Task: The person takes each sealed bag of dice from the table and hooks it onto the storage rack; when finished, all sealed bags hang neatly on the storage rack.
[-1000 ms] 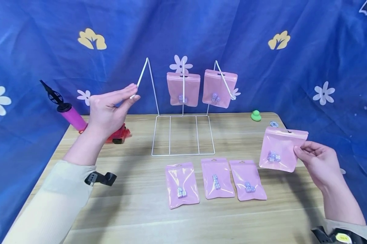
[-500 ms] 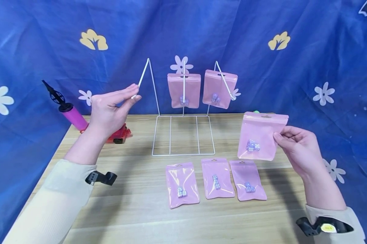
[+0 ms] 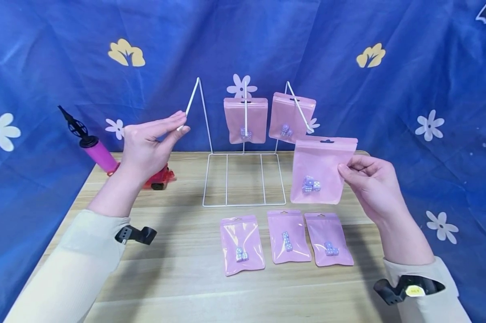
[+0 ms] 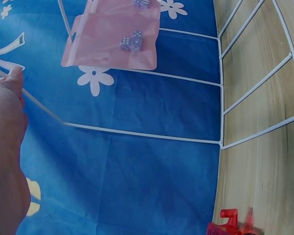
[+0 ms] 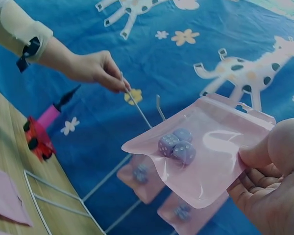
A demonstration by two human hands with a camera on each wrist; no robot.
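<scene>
1. Reference: head view. 12 o'clock points away from the person, across the wood-grain bench (image 3: pixel 186 287).
2. Left hand (image 3: pixel 151 141): grasping. Thumb and fingers pinch the free end of the left prong of a three-pronged white wire rack (image 3: pixel 244 205).
3. Right hand (image 3: pixel 368 184): grasping. Thumb and fingers pinch the 3 o'clock edge of a translucent pink plastic pouch (image 3: pixel 319 161), held upright above the bench, slot at 12 o'clock, with pale purple dice (image 3: pixel 310 184) inside.
4. Held pouch location: 3 o'clock of the left hand, near the rack's right prong.
5. Hanging units, same pink type, dice inside: right-prong pouch (image 3: pixel 281 114) at 11 o'clock of the held pouch, its lower corner overlapped in view; middle-prong pouch (image 3: pixel 257 121) at 10 o'clock.
6. Flat units, same type, side by side on the bench, from 6 to 4 o'clock of the rack base: left flat pouch (image 3: pixel 242 237), middle flat pouch (image 3: pixel 289 224), right flat pouch (image 3: pixel 327 229).
7. Magenta plastic pump (image 3: pixel 100 155), black nozzle: 9 o'clock of the left hand. Red plastic toy car (image 3: pixel 159 177): 6 o'clock, partly hidden by the forearm.
8. Blue printed fabric (image 3: pixel 226 36): 12 o'clock, behind the rack.
</scene>
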